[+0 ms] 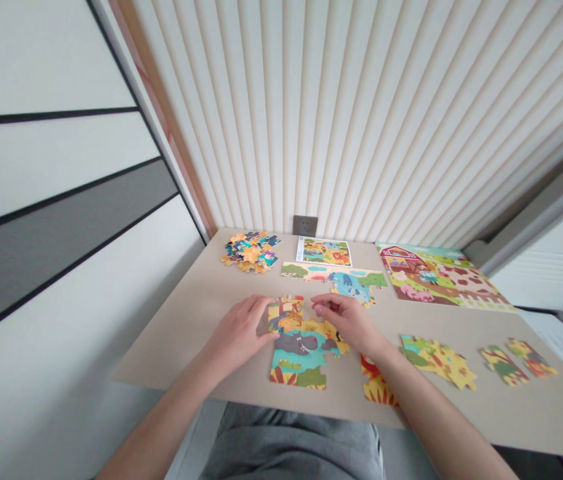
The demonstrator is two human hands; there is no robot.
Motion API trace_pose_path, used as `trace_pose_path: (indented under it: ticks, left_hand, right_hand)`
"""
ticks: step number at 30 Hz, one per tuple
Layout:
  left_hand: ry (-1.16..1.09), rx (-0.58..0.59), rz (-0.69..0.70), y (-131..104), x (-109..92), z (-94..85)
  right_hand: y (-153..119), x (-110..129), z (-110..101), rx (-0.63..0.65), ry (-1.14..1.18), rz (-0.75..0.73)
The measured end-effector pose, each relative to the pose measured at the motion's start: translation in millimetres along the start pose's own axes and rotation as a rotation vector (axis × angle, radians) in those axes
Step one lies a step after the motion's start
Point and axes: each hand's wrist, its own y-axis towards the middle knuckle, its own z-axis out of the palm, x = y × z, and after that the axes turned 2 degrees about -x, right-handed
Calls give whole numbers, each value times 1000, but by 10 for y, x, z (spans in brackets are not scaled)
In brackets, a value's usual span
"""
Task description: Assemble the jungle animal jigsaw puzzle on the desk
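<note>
A joined section of jigsaw puzzle (296, 343) with a hippo and a crocodile lies near the table's front edge. My left hand (244, 333) rests at its left side, thumb and fingers apart and touching its border. Over its upper right part is my right hand (351, 323), thumb and fingertips pinched together; whether a piece is between them cannot be made out. Partly behind my right forearm lies a lion section (378, 389). Beyond both hands stretches a joined strip with a blue elephant (351, 283).
At the back left is a pile of loose puzzle pieces (251, 252). A picture card (324, 252) lies beside the wall socket (305, 225). To the right are a farm puzzle (441, 277), a yellow-green section (438, 360) and two small sections (505, 365), (532, 357).
</note>
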Motion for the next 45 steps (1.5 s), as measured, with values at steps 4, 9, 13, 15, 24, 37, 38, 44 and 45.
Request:
trace_pose_path:
  ticks: [4,9,13,15,24,37,38,44,45]
  left_hand:
    - [107,-50,-64,7,341,8]
    - [235,-112,-167,73,450,107]
    - [350,-147,-226,161,330,183]
    - [400,-149,-239,190,279,220]
    - [285,-148,-179,48,312,277]
    - [-75,-5,1,76,622,232]
    - [-74,-18,-14,85,614,235]
    - [-58,-49,-48,127,555,249]
    - [-58,-51,-48,131,548,252]
  right_hand:
    - [5,30,-56,-56,-67,7]
    - [0,32,-41,-41,-117,0]
    - [-8,5,-20,-21,-165,-20]
    - [-13,-6,-11,-6,-180,-25]
    - [-16,-49,-13,11,-241,-84]
    - [-30,-118,-9,51,-299,-125]
    - [-30,-121,-10,53,-297,-125]
    - [-27,-126,-2,58,-294,-108]
    - [-29,-121,-1,59,-299,-111]
